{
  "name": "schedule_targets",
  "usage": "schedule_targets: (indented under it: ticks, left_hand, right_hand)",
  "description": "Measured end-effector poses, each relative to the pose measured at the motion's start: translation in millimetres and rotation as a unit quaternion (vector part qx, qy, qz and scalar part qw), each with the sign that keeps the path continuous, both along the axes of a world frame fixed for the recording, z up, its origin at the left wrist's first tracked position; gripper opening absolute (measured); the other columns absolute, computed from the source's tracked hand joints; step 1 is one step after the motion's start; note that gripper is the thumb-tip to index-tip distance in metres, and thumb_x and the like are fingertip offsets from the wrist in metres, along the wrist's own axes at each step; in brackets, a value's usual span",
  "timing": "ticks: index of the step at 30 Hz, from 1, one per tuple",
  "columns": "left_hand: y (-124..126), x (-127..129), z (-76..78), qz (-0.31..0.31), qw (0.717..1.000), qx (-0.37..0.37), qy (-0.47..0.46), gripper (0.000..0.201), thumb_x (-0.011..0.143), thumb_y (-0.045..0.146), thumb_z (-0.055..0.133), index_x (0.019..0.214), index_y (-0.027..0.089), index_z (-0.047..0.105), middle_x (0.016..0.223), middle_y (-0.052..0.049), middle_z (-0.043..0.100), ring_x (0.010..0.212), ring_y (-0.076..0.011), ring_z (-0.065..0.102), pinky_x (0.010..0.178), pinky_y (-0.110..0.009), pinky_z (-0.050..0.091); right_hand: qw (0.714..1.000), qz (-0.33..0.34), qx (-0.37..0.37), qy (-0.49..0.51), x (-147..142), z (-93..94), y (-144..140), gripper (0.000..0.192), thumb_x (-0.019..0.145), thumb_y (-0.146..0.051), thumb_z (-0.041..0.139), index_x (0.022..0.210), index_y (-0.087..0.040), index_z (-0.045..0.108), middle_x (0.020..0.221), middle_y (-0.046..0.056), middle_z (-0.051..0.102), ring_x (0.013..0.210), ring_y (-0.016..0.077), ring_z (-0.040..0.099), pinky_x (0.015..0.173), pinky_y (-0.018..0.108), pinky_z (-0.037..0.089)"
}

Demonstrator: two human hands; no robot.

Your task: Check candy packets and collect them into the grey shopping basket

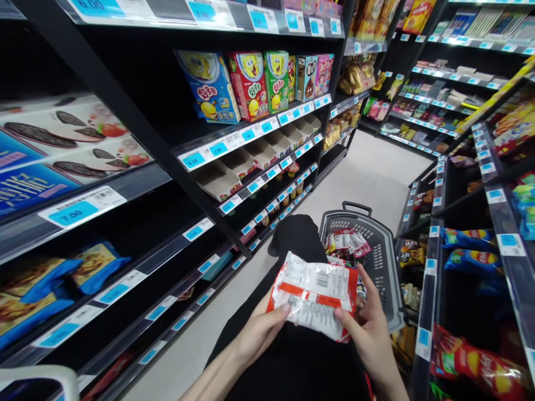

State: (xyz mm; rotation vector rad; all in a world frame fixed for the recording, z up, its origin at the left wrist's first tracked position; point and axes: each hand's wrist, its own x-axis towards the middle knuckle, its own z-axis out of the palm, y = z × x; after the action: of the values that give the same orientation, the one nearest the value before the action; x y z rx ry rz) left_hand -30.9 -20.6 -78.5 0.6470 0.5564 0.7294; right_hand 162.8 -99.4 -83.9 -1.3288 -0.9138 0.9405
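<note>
A red and white snack packet, its printed back with a barcode facing up, is held over my lap. My left hand grips its left end, thumb on top. At the right end my right hand pinches it, thumb on the front and fingers behind the edge. Just beyond the packet, a grey shopping basket stands on the floor, with several small colourful packets inside. The packet hides part of the basket's near side.
To the left, shelves carry snack boxes, cookie boxes and blue bags. Chip bags fill parts of the right shelf close to the basket. A pale floor aisle runs ahead to more shelves. A white curved bar is at lower left.
</note>
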Motion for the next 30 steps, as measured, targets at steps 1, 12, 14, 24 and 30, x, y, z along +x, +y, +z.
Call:
schedule_targets:
  ticks: [1,12,14,24,30]
  left_hand:
    - [1,0,-0.5,0.006,1.0,0.013,0.007,0.086,0.075,0.024,0.075,0.147,0.03,0.027,0.121,-0.011,0.066,0.093,-0.024,0.068,0.083,-0.034,0.052]
    - [10,-9,-9.0,0.03,0.956,0.224,0.187,0.025,0.059,0.025,0.085,0.082,0.02,0.077,0.064,-0.003,0.072,0.052,-0.0147,0.059,0.051,-0.024,0.044]
    - [10,-8,-2.3,0.048,0.923,0.288,0.25,0.01,0.063,0.027,0.081,0.069,0.02,0.079,0.06,-0.005,0.072,0.053,-0.0173,0.059,0.051,-0.027,0.044]
    - [9,-1,8.2,0.096,0.875,0.3,0.368,0.02,0.078,0.028,0.063,0.061,0.017,0.068,0.056,0.0,0.064,0.054,-0.0126,0.054,0.054,-0.022,0.039]
    - [13,-1,2.2,0.088,0.932,0.163,0.311,0.016,0.069,0.028,0.072,0.062,0.015,0.065,0.048,0.004,0.054,0.047,-0.0082,0.043,0.047,-0.018,0.033]
  right_hand:
    - [1.0,-0.01,0.004,-0.024,3,-1.3,-3,0.062,0.082,-0.028,0.07,0.139,-0.033,0.046,0.131,0.008,0.062,0.105,0.0242,0.068,0.084,0.034,0.058]
    - [0.956,-0.028,0.106,-0.271,16,11.9,-10,0.017,0.085,-0.037,0.066,0.074,-0.028,0.076,0.067,0.0,0.076,0.055,0.0156,0.071,0.052,0.019,0.053]
    - [0.959,-0.03,0.088,-0.266,13,13.1,-10,0.022,0.087,-0.037,0.064,0.07,-0.026,0.073,0.064,-0.001,0.074,0.053,0.0141,0.069,0.05,0.018,0.051]
    - [0.978,-0.055,0.005,-0.2,-3,-3.9,-6,0.023,0.088,-0.032,0.058,0.068,-0.021,0.063,0.057,-0.003,0.061,0.051,0.0112,0.055,0.051,0.019,0.04]
    - [0.988,-0.042,-0.013,-0.147,-4,-9.1,-3,0.019,0.087,-0.036,0.06,0.074,-0.022,0.064,0.063,-0.002,0.062,0.057,0.0124,0.056,0.054,0.019,0.041]
